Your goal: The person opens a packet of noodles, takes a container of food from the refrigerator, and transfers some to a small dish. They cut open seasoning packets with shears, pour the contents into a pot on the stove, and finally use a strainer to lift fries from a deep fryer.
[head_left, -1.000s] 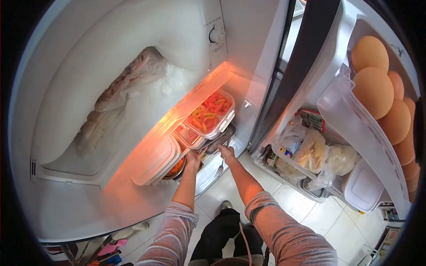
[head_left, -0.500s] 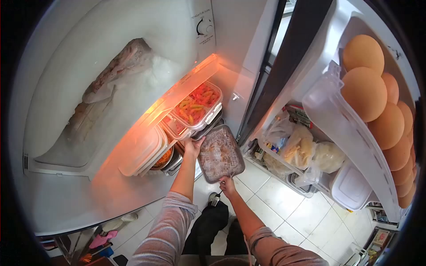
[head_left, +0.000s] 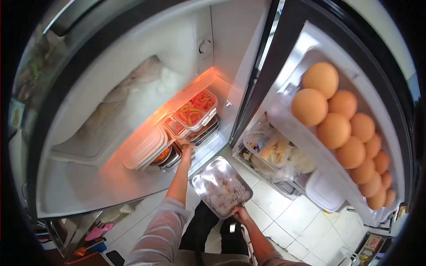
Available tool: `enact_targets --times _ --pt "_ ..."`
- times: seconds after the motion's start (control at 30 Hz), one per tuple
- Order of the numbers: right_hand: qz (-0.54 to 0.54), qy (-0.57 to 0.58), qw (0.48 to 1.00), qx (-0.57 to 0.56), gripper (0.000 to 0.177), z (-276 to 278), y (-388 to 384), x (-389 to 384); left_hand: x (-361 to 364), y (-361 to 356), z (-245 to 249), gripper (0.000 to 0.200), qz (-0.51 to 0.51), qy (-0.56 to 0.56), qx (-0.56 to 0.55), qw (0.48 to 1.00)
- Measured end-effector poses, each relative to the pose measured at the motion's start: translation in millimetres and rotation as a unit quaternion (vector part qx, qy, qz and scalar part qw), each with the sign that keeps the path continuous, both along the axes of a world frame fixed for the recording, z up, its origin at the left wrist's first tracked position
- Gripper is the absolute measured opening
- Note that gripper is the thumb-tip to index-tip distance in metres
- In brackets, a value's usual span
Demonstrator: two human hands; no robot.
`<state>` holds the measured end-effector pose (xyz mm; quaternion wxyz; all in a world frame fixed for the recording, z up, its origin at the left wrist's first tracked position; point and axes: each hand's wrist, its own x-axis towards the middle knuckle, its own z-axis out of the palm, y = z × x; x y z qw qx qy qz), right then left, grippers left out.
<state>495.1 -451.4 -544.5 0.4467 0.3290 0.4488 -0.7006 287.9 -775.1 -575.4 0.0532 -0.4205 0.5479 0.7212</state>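
Note:
My right hand point(head_left: 241, 214) grips the near corner of a shallow metal tray point(head_left: 222, 186). Frosty, pale brownish food lies in the tray under a shiny, clear-looking cover. A fork point(head_left: 232, 228) shows just below that hand. My left hand point(head_left: 188, 153) is off the tray, inside the refrigerator, its fingers partly spread at the edge of the stacked containers. Above it sits a clear lidded box point(head_left: 195, 111) of red and yellow-green cut food. Further metal trays point(head_left: 207, 133) are stacked under this box.
White lids or boxes point(head_left: 144, 148) lean left of the stack, beside a bowl of orange shreds point(head_left: 163, 156). Frost surrounds a wrapped package point(head_left: 111, 106) in the upper compartment. The open door point(head_left: 284, 48) holds eggs point(head_left: 335, 128), bagged food point(head_left: 277, 153) and a white-lidded box point(head_left: 326, 188).
The tray has come out of the refrigerator toward me, drawn by my right hand. My left hand has let go of it and stays by the containers. My view has shifted back.

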Motion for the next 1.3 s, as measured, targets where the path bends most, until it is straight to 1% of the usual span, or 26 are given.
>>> enact_targets --times 0.07,0.1,0.17,0.23,0.3,0.33,0.47,0.53,0.6,0.67,0.7,0.77,0.83,0.87,0.9,0.93,0.97,1.0,1.03,1.07,1.1,1.13,1.17,1.2,1.23,1.3 --pt "0.026 0.024 0.999 0.013 0.006 67 24 6 51 32 74 0.065 -0.124 -0.018 0.066 0.990" --pt "0.012 0.022 1.000 0.013 0.006 55 40 28 84 31 56 0.069 -0.162 0.026 0.200 0.966" --pt "0.053 0.011 0.999 -0.007 0.008 135 59 35 158 51 134 0.064 -0.217 0.110 0.242 0.939" --pt "0.062 0.039 0.997 0.032 0.007 221 61 44 231 75 178 0.062 -0.068 0.011 0.327 0.942" --pt "0.099 0.040 0.994 0.029 0.007 277 74 56 285 98 239 0.069 0.064 0.070 0.422 0.902" --pt "0.103 0.028 0.994 0.031 0.007 301 75 63 307 114 268 0.072 0.106 0.176 0.446 0.871" --pt "0.151 0.006 0.987 -0.049 0.007 361 85 93 377 146 346 0.052 0.105 0.302 0.469 0.824" --pt "0.145 0.024 0.989 -0.022 0.010 391 70 97 394 150 367 0.053 0.017 0.145 0.311 0.939" --pt "0.251 0.061 0.965 -0.045 0.022 376 80 94 404 137 374 0.051 0.066 0.167 0.339 0.923" --pt "0.458 0.270 0.841 0.104 0.045 423 60 78 412 119 392 0.051 0.116 0.190 0.320 0.921" --pt "0.440 0.380 0.785 0.214 0.049 454 55 69 415 105 404 0.051 0.140 0.188 0.301 0.925" --pt "0.329 0.583 0.649 0.360 0.049 508 70 38 424 71 414 0.051 0.217 0.213 0.292 0.907" --pt "0.243 0.532 0.595 0.551 0.034 512 131 -17 429 33 448 0.052 0.248 0.250 0.239 0.905" --pt "0.091 0.584 0.571 0.570 0.030 587 110 -9 439 5 431 0.052 0.289 0.257 0.208 0.898" --pt "0.027 0.710 0.426 0.560 0.030 599 141 -34 447 -20 413 0.053 0.324 0.261 0.177 0.892" --pt "-0.018 0.675 0.404 0.617 0.028 629 144 -46 455 -27 437 0.054 0.338 0.285 0.133 0.887" --pt "-0.032 0.625 0.327 0.708 0.029 626 175 -58 447 -38 464 0.056 0.328 0.316 0.095 0.885" --pt "-0.026 0.570 0.372 0.732 0.029 626 195 -66 450 -63 454 0.057 0.314 0.341 0.071 0.883" --pt "0.120 0.541 0.334 0.763 0.028 611 229 -87 453 -80 462 0.059 0.332 0.328 0.086 0.880" --pt "0.074 0.514 0.415 0.747 0.026 616 222 -85 452 -93 469 0.063 0.379 0.298 0.082 0.872" --pt "0.049 0.483 0.433 0.760 0.027 628 205 -70 458 -120 456 0.071 0.373 0.303 0.020 0.877" --pt "0.093 0.470 0.364 0.799 0.028 590 232 -94 465 -146 448 0.077 0.338 0.322 0.005 0.884" --pt "0.023 0.450 0.409 0.793 0.031 617 198 -68 462 -141 471 0.081 0.353 0.302 -0.012 0.885" --pt "0.031 0.443 0.415 0.794 0.030 614 197 -66 471 -179 447 0.068 0.359 0.300 -0.004 0.884" --pt "0.050 0.449 0.391 0.802 0.028 593 207 -78 473 -193 441 0.068 0.350 0.280 -0.028 0.894" --pt "0.010 0.443 0.422 0.791 0.029 608 183 -47 455 -202 439 0.067 0.298 0.229 -0.097 0.921"
